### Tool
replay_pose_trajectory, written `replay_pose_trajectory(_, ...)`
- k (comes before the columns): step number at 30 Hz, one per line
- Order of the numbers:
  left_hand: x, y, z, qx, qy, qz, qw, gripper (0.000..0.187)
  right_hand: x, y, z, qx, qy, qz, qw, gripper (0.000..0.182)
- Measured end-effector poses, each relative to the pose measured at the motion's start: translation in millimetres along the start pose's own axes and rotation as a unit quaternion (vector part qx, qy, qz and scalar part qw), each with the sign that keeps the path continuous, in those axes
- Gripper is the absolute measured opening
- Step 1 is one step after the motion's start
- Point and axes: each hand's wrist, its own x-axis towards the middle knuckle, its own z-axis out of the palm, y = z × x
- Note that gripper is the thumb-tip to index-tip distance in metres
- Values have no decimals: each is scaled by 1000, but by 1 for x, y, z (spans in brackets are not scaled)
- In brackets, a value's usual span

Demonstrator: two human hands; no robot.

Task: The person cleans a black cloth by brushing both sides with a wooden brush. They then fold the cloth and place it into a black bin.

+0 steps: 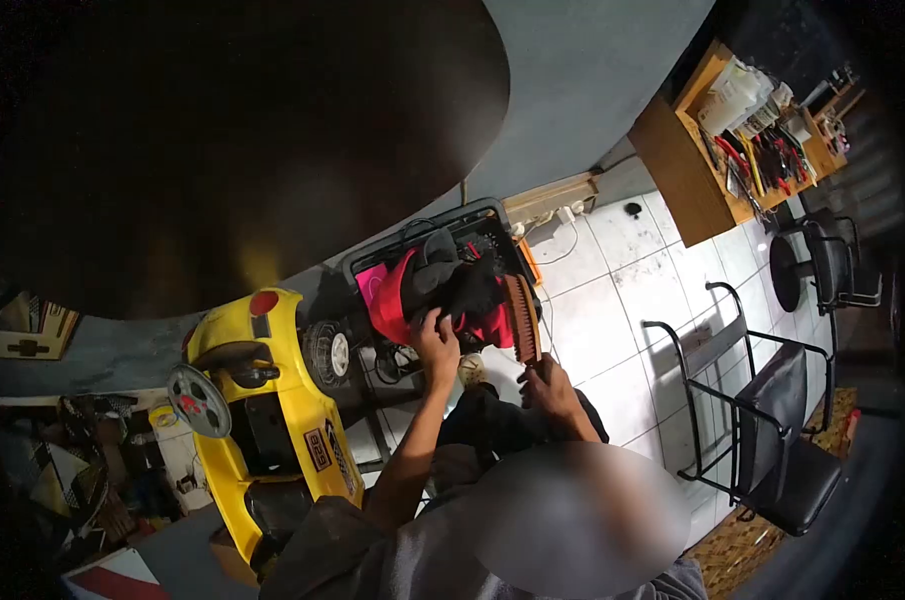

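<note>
A red and black object (401, 300) lies on a black tray (493, 212) in front of me. My left hand (436, 348) touches its near side, with the fingers bent against dark material; the fingertips are partly hidden. To the right, my right hand (550, 388) grips the near end of a brown brush (522, 318). The brush's long bristled head lies along the right side of the red and black object. A pink piece (372, 283) shows at the tray's left side.
A yellow toy car (318, 415) with a steering wheel (200, 401) stands at left. Black-framed chairs (779, 420) are at right on the tiled floor (598, 330). A wooden cabinet (678, 165) holds tools at upper right. A large dark shape covers the upper left.
</note>
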Motion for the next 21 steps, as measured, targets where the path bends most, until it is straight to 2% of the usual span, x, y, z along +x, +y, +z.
replay_pose_trajectory(1,0,21,-5,-2,-3,2,1000,29,6,8,2,0,4,-1,1000,17)
replay_pose_trajectory(3,2,60,-11,-83,80,59,992,26,23,27,6,-22,43,-141,989,34)
replay_pose_trajectory(4,3,75,-13,-147,102,93,979,24,18,-1,8,-4,47,-86,995,41)
replay_pose_trajectory(5,0,98,-24,-151,104,92,979,24,17,-22,9,-8,48,-87,995,41)
replay_pose_trajectory(7,-10,139,-49,-244,65,61,966,24,20,-50,10,135,29,-74,988,44)
replay_pose_trajectory(9,-14,145,-56,-275,85,68,955,19,35,-53,10,104,47,-108,988,47)
replay_pose_trajectory(11,-15,147,-67,-222,27,308,925,15,49,-51,14,273,19,-53,960,44)
replay_pose_trajectory(12,-18,150,-68,-235,-23,334,913,13,42,-75,8,169,-23,-48,984,38)
replay_pose_trajectory(13,-20,157,-70,-235,-93,364,896,17,52,-62,10,196,-12,-38,980,30)
replay_pose_trajectory(15,-25,150,-59,-235,-171,359,887,17,57,-57,16,357,-83,-29,930,27)
replay_pose_trajectory(16,-27,143,-61,-196,-229,339,891,28,56,-65,18,403,-104,-29,909,26)
replay_pose_trajectory(17,-26,134,-60,-196,-226,339,892,28,54,-74,19,400,-106,-30,910,26)
replay_pose_trajectory(19,-24,109,-54,-159,-86,320,930,42,44,-95,26,413,-47,-34,909,26)
replay_pose_trajectory(20,-28,78,-43,-226,-86,229,943,54,53,-80,19,388,-47,-17,920,29)
replay_pose_trajectory(21,-22,66,-38,-163,-6,236,958,47,53,-76,17,389,-47,-16,920,29)
